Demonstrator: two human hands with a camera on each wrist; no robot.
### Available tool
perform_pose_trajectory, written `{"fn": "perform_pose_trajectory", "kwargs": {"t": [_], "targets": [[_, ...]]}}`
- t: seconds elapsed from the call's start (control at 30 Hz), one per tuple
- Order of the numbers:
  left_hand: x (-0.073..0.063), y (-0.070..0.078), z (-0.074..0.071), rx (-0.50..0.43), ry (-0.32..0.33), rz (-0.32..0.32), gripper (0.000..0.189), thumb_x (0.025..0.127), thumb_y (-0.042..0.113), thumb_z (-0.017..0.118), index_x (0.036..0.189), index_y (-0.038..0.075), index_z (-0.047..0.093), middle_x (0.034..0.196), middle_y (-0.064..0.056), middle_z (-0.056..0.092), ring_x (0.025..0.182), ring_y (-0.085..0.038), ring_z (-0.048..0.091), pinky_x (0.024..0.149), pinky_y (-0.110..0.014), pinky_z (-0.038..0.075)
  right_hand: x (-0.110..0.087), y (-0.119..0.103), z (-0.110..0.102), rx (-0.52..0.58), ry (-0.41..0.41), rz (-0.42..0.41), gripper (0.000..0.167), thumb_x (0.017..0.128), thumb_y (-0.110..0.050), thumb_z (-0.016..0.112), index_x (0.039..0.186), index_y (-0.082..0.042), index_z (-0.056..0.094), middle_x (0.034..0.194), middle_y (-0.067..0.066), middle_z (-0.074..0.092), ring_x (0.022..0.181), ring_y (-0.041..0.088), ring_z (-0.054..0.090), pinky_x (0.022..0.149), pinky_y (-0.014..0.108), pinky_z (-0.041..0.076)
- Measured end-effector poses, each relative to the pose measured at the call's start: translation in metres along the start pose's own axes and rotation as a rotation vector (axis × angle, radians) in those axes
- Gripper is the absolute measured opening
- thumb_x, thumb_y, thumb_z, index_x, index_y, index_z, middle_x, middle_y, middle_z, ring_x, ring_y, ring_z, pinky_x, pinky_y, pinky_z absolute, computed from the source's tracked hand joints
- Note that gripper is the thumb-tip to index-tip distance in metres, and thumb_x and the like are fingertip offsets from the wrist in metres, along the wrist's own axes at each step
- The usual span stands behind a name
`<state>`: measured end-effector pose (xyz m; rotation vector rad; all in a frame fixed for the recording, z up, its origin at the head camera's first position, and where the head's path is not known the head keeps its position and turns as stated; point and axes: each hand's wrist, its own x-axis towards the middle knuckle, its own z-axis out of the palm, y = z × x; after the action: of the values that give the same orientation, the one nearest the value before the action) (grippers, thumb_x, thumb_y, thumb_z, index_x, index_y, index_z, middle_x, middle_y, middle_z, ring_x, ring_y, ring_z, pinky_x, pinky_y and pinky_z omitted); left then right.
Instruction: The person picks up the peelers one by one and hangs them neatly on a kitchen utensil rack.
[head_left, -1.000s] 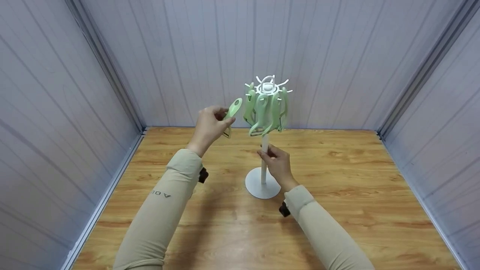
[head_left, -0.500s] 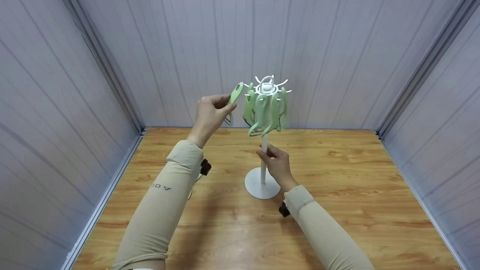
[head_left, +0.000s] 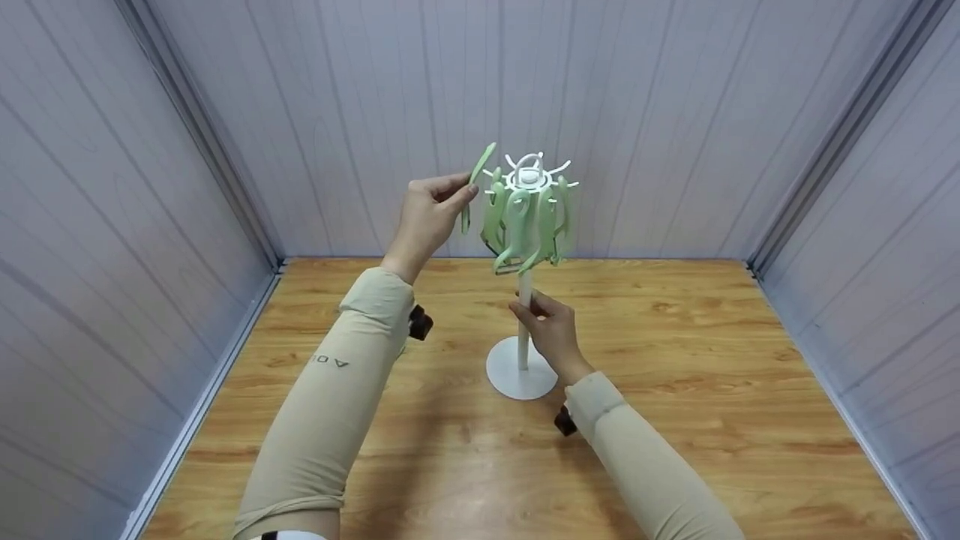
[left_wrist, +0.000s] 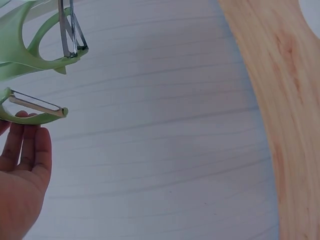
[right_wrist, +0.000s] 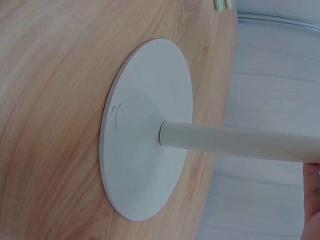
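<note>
Surroundings: pale panelled walls (head_left: 360,97) stood around a wood-grain tabletop (head_left: 675,375).
Rack (head_left: 525,283): stood upright; hanging green peelers (head_left: 517,225) crowded its near side.
Right hand (head_left: 553,330): gripped the rack's pole (head_left: 523,352).
Left hand (head_left: 431,210): pinched the held peeler (head_left: 481,164) in midair, just left of the hanging ones.
Held peeler: looked pale green, edge-on, with a slim metal blade (left_wrist: 35,106).

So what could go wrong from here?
The peeler in the left hand is right beside the hanging peelers, so it might knock one off its hook.
Its blade sits near the fingertips, so a slip could perhaps nick them.
The peelers hang high on a slim pole, so the stand might wobble if bumped, though the right hand holds the pole.
</note>
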<state>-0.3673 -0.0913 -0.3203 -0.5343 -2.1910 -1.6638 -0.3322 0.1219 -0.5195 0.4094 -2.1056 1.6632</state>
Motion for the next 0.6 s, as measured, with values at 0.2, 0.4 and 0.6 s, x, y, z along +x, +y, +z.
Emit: {"fn": "perform_pose_trajectory", "kwargs": {"t": [0.2, 0.4, 0.6], "targets": [[0.003, 0.002, 0.004, -0.033, -0.006, 0.002, 0.028, 0.11, 0.013, 0.066, 0.13, -0.003, 0.076, 0.112, -0.021, 0.08, 0.095, -0.019, 0.073, 0.078, -0.019, 0.054, 0.001, 0.002, 0.001, -0.012, -0.002, 0.002, 0.016, 0.099, -0.009, 0.08, 0.113, -0.004, 0.082, 0.09, 0.016, 0.08, 0.079, 0.007, 0.067, 0.077, 0.022, 0.057], [0.006, 0.002, 0.009, -0.059, -0.03, -0.003, 0.027, 0.111, 0.012, 0.064, 0.128, -0.004, 0.077, 0.106, -0.017, 0.081, 0.089, -0.01, 0.068, 0.078, -0.022, 0.054, 0.002, 0.005, 0.001, -0.018, 0.0, -0.017, 0.015, 0.099, -0.011, 0.08, 0.112, -0.005, 0.082, 0.089, 0.013, 0.08, 0.079, 0.005, 0.068, 0.076, 0.022, 0.057], [0.006, 0.001, 0.012, -0.046, -0.063, 0.011, 0.027, 0.111, 0.011, 0.062, 0.128, -0.004, 0.077, 0.115, -0.018, 0.081, 0.09, -0.006, 0.068, 0.082, -0.022, 0.056, 0.001, 0.005, -0.001, -0.035, -0.013, -0.035, 0.015, 0.1, -0.013, 0.08, 0.111, -0.004, 0.082, 0.089, 0.013, 0.08, 0.079, 0.005, 0.069, 0.076, 0.022, 0.057]]}}
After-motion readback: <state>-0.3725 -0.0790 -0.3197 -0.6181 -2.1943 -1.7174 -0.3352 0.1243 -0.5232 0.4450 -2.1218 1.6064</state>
